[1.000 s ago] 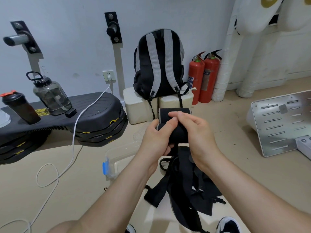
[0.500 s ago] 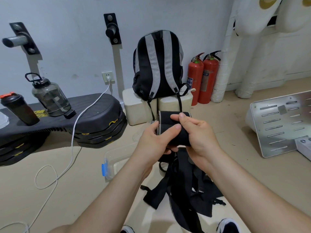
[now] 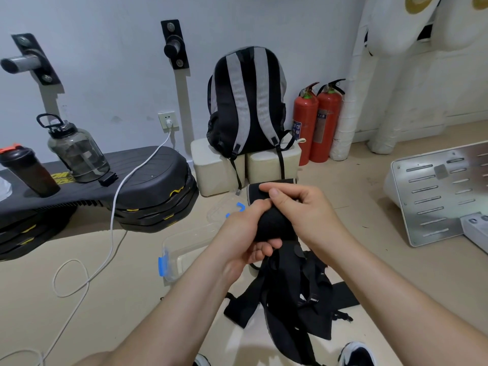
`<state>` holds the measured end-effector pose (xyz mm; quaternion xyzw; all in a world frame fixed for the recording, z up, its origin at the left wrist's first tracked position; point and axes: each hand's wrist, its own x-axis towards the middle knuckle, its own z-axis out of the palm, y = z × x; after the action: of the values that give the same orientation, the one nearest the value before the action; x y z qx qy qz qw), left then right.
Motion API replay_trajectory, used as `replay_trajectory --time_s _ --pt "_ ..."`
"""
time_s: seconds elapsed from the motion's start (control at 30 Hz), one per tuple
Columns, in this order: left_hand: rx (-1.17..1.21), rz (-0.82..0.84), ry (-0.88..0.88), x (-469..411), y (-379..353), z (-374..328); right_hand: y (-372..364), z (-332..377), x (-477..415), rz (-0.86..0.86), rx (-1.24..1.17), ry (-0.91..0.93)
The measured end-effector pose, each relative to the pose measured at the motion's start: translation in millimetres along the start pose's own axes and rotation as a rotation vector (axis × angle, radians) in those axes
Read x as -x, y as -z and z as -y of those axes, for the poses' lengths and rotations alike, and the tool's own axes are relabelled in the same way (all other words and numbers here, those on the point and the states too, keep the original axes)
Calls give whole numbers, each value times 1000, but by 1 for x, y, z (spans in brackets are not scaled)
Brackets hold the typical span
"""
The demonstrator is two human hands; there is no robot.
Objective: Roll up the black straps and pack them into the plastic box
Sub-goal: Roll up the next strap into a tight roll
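1. Since 1 s ago: roll turned further, R thumb now over the top.
2. Both hands, left hand (image 3: 245, 233) & right hand (image 3: 303, 210), clamped on black strap roll (image 3: 272, 225), mid-frame; loose straps (image 3: 293, 294) at 6 o'clock.
3. Step: rolling. Next: finish the tail, drop it in plastic box (image 3: 171, 249) at 8 o'clock.

Two fire extinguishers (image 3: 317, 122), two bottles (image 3: 76, 151)

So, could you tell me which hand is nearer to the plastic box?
Left. The left hand is right beside the plastic box; the right hand is farther away, beyond the left.
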<state>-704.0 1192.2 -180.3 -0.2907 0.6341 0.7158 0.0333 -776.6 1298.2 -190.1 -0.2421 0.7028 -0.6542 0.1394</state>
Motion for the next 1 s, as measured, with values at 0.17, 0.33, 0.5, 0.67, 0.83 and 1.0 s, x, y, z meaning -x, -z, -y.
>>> replay_trajectory --time_s 0.17,0.33,0.5,0.67,0.83,1.0 --pt "23 51 -267 -2 6 1 0 5 -3 -54 -389 -196" --pt "-8 -120 -350 -7 5 0 -4 6 0 10 -478 -260" --pt "75 -174 -156 -9 -1 2 -9 2 4 12 -121 -23" --pt "-192 -85 -194 -1 11 -10 12 17 -1 133 -107 -11" --pt "-91 -219 -685 3 28 -21 31 22 -8 196 -692 -261" --pt "-212 -147 -739 7 39 -31 38 19 -9 318 -867 -292"
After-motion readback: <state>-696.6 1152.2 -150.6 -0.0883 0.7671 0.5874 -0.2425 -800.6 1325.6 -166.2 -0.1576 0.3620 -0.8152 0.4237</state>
